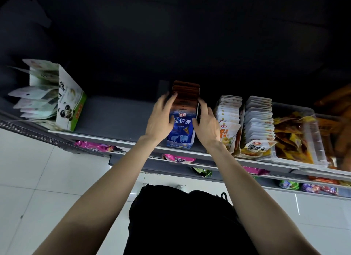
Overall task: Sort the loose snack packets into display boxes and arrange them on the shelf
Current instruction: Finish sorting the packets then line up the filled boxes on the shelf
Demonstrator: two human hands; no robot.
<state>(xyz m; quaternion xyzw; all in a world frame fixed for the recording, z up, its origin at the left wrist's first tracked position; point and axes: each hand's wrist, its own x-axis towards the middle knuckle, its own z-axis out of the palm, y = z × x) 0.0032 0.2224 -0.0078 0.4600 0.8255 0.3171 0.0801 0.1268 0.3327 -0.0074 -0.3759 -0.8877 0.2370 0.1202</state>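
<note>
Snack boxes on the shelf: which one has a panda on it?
The panda box, standing alone at the far left, green and white; the blue box shows polar bears.

1. Glossy white floor tiles (pixel 38 178) with thin dark joints fill the lower left.
2. Black clothing (pixel 180 222) fills the bottom centre, with a dark drawstring (pixel 225 196) lying at its upper right edge.
3. A white shoe tip (pixel 180 186) shows on the floor just above the clothing.
4. On the lower shelf tiers (pixel 171 168) lie bright pink packets (pixel 178 158), a green packet (pixel 202 172) and purple packets (pixel 311 188) further right.
</note>
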